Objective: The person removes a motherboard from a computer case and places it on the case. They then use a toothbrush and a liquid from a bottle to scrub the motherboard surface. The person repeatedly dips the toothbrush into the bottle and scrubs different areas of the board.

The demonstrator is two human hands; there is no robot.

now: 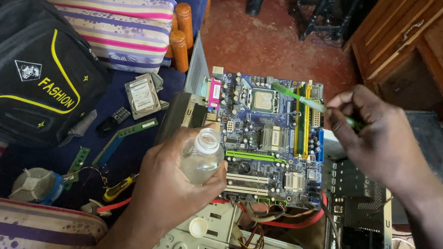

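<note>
I am wrapping my left hand (180,173) around a small clear plastic bottle (202,156), my fingers closing on its body and holding it upright with its open neck pointing up. The bottle is sitting just over the lower left part of the blue motherboard (266,134), beside the white and green expansion slots. Its white cap (198,227) is lying on the grey metal computer case (198,248) just below my left wrist.

My right hand (378,141) is pinching the handle of a green toothbrush (308,102), fingers narrowing tight around it, and the brush head is reaching across the yellow and green memory slots toward the processor (265,99) near the top of the board. The motherboard is resting across the open case, with red and black cables showing beneath its lower edge.

To my left, on the dark blue seat cushion, a hard drive (143,95) is lying near a green memory stick (137,128), and a yellow-handled screwdriver (120,188) is lying lower down. A black backpack (21,70) with yellow trim is leaning further left
</note>
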